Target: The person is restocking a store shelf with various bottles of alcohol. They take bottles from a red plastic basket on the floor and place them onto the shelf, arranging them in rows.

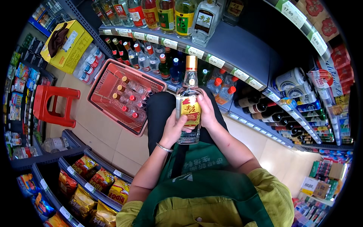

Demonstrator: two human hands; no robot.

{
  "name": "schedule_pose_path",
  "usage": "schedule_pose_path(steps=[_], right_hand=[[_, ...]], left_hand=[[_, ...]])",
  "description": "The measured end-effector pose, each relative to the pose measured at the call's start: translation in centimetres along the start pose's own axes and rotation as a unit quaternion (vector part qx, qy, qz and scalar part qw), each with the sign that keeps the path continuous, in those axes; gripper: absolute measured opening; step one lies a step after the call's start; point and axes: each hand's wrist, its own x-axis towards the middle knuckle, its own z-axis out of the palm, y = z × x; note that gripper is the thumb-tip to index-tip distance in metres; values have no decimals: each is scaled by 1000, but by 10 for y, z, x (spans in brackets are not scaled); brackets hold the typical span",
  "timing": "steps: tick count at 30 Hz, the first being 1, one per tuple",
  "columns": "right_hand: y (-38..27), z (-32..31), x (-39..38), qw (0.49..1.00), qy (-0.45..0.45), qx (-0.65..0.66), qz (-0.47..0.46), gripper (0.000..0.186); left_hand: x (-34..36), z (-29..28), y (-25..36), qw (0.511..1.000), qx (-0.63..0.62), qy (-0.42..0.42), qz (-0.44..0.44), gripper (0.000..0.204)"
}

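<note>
A clear glass liquor bottle (188,130) with a gold cap and a gold-and-red label stands upright in front of my lap, held between both hands. My left hand (173,129) wraps its lower left side, the thumb lying over the label. On the upper right side, my right hand (206,109) grips the glass near the shoulder. The fingers behind the bottle are partly hidden. To the left on the floor is a red plastic basket (107,73) with several clear bottles inside, some gold-capped and some red-capped.
Shelves (242,41) of liquor bottles rise ahead, with wine bottles (272,113) and white cans (293,83) at right. A red stool (56,105) and a yellow box (68,45) with a dark cloth sit at left. Snack bags (84,200) fill the shelving at lower left.
</note>
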Motion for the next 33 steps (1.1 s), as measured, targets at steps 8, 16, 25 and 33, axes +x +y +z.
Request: schedule_pose_path(steps=[8,16,25,33], right_hand=[[-21,0,-1,996,-6,-43,-72,42],[-115,-7,11,994,47,-75,64,38],[-239,-46,107,990,129,-49,0,28],[-270,-85,200,945,154,-219,-188,28]], left_hand=[[-5,2,6,998,-22,-51,-26,51],[18,38,34,990,4,-137,-45,47],[110,89,72,959,172,-169,152,79],[155,118,73,812,467,-105,332,87]])
